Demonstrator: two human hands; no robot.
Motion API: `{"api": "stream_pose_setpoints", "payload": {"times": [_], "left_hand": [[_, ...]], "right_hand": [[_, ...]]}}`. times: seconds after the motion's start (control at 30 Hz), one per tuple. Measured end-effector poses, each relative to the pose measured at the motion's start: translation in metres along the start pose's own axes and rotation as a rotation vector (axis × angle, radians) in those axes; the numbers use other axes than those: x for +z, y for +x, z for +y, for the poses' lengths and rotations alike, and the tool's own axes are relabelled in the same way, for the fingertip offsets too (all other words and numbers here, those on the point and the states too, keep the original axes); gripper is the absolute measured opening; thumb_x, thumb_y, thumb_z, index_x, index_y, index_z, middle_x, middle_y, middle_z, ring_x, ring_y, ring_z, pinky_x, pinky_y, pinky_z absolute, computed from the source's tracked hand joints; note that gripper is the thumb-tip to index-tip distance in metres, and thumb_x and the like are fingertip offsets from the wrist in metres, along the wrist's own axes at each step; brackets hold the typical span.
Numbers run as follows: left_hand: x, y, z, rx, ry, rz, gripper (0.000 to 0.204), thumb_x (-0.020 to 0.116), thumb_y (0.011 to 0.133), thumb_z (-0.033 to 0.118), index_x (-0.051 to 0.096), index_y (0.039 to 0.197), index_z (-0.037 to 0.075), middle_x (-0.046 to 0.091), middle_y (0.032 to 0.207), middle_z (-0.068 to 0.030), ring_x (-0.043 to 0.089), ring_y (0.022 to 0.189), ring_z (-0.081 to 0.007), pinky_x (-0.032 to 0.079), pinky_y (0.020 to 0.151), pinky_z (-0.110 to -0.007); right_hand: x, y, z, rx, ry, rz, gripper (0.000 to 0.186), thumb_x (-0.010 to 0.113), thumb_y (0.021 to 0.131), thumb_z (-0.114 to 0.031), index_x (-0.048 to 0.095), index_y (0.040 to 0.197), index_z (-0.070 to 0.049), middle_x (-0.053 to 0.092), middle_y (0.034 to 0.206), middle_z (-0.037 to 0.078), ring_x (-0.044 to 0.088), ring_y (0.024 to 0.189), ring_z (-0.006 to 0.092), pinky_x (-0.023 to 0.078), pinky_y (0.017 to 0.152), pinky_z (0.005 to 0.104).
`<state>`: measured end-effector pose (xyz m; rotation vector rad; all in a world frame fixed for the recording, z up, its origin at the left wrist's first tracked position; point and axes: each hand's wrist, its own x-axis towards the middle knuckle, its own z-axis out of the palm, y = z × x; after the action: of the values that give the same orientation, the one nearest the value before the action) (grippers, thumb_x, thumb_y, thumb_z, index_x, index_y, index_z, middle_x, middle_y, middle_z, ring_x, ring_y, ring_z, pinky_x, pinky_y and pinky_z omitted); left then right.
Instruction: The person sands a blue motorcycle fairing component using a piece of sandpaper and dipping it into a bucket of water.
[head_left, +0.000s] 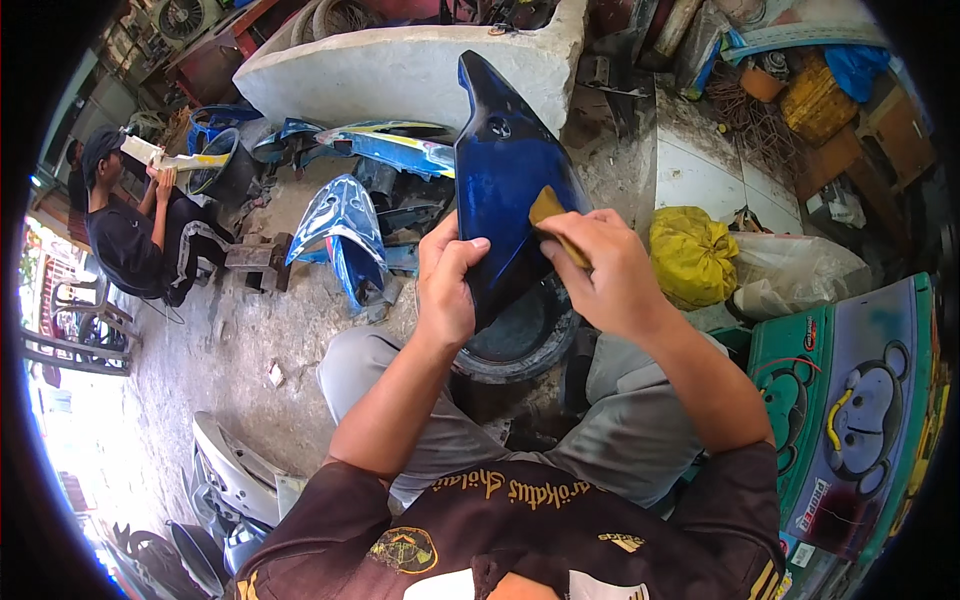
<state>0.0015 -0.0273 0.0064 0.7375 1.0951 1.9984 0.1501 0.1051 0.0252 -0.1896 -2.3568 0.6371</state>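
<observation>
A dark blue, glossy plastic panel, long and tapering at the top, stands tilted before me over a round black tub or ring. My left hand grips its lower left edge, thumb on the face. Against the panel's right part, my right hand holds a folded tan abrasive sheet, fingers curled round it. A thin lighter blue streak shows just left of that sheet.
Scuffed blue-and-white panels lie ahead on the concrete floor, below a white basin. Another person sits at left holding a pale part. A yellow sack, green decorated boxes and clutter crowd my right.
</observation>
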Motion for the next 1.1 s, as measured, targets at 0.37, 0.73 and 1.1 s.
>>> {"api": "stream_pose_setpoints", "payload": {"times": [0.37, 0.73, 1.1], "left_hand": [[-0.001, 0.000, -0.001, 0.001, 0.134, -0.010, 0.053, 0.047, 0.085, 0.020, 0.061, 0.128, -0.008, 0.070, 0.118, -0.0183, 0.068, 0.107, -0.0239, 0.050, 0.101, -0.034], [-0.001, 0.001, -0.002, 0.016, 0.003, -0.005, 0.047, 0.050, 0.085, 0.013, 0.064, 0.124, -0.009, 0.071, 0.115, -0.0149, 0.067, 0.103, -0.0183, 0.050, 0.098, -0.031], [-0.002, 0.000, -0.001, -0.005, 0.095, -0.011, 0.055, 0.048, 0.084, 0.020, 0.059, 0.130, -0.009, 0.070, 0.120, -0.0189, 0.068, 0.107, -0.0248, 0.051, 0.101, -0.034]], "right_hand": [[0.001, -0.001, 0.003, -0.032, 0.024, 0.007, 0.021, 0.071, 0.091, -0.008, 0.068, 0.111, -0.009, 0.070, 0.081, 0.013, 0.067, 0.078, 0.0321, 0.047, 0.082, 0.0412], [0.000, 0.000, 0.002, 0.001, 0.027, 0.015, 0.021, 0.071, 0.091, -0.008, 0.068, 0.112, -0.010, 0.070, 0.082, 0.014, 0.067, 0.080, 0.0334, 0.048, 0.083, 0.0415], [0.002, 0.000, 0.007, 0.027, 0.009, 0.013, 0.021, 0.071, 0.091, -0.009, 0.068, 0.111, -0.010, 0.071, 0.087, 0.014, 0.064, 0.078, 0.0369, 0.048, 0.081, 0.0419]]}}
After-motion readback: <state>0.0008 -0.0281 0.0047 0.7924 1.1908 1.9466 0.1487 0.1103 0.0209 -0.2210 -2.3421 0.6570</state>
